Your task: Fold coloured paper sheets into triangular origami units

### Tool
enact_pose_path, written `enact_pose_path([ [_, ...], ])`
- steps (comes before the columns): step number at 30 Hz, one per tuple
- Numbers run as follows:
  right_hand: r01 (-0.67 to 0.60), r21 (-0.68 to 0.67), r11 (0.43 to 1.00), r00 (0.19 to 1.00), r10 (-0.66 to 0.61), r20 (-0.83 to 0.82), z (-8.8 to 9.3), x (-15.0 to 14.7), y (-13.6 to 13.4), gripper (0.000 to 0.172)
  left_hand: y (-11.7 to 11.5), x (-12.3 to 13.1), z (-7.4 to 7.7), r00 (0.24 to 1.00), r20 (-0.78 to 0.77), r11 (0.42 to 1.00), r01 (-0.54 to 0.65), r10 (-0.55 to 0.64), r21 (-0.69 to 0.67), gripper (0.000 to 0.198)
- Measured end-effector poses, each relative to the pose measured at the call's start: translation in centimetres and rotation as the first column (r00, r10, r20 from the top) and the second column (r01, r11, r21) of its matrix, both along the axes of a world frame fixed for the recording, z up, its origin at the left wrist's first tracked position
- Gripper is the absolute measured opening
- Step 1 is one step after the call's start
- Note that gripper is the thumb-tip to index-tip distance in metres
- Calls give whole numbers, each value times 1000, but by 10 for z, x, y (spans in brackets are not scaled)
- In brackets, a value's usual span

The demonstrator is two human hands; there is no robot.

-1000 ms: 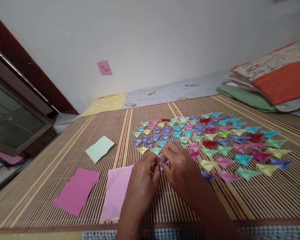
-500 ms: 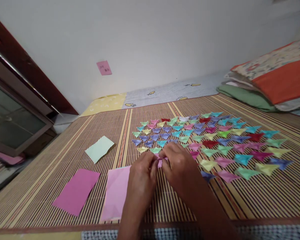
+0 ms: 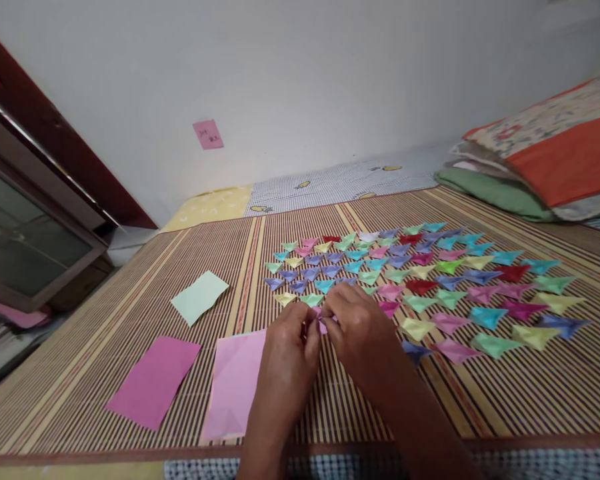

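Observation:
My left hand and my right hand meet over a striped bamboo mat. Both pinch a small pink folded paper piece between their fingertips; most of it is hidden by the fingers. Just beyond the hands lie several rows of small folded paper triangles in many colours. A light pink paper sheet lies under my left wrist.
A magenta sheet and a pale green sheet lie on the mat to the left. Folded bedding and a pillow sit at the far right. A dark cabinet stands at the left. A pink note sticks on the wall.
Both hands have shifted slightly away from me and their fingers have worked the small pink piece. The sheets and triangles on the mat have not moved.

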State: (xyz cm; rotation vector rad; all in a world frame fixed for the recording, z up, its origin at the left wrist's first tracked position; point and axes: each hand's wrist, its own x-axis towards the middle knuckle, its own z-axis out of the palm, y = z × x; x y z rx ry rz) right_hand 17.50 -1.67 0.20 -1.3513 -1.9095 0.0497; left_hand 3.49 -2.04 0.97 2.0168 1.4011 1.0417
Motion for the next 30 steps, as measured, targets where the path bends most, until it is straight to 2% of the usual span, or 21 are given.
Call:
enact_pose_path([
  [6,-29,4,1000,1000,29,-10,3,-1,-1,23,1,-2,1,999,-45,998,-1,3,58,18],
  [10,34,46,998,999,-35,27,6,-3,-2,22,0,-3,3,998,-67,995,-3,10,104,18],
  [16,65,28,997,997,-66,38,7,-3,-5,18,0,-4,5,996,-84,996,43,-36,77,18],
  [23,61,15,998,989,-63,133,4,-3,-5,19,-1,-2,7,995,-78,995,69,-63,77,20],
  [25,64,17,998,990,-66,123,4,-3,-4,18,-2,-3,8,998,-8,997,69,-69,21,17],
  [27,42,10,999,995,-42,95,6,-4,-4,18,0,-4,8,980,186,991,91,-72,-93,6],
  [28,22,5,1000,997,-22,75,7,-4,-4,18,1,-4,7,939,338,981,115,-55,-159,7],
  [29,0,3,1000,999,0,47,9,-4,-4,19,2,-4,6,864,504,963,154,-21,-222,17],
  [30,-23,5,1000,1000,23,13,10,-5,-5,19,4,-2,4,752,658,940,203,30,-274,28],
])
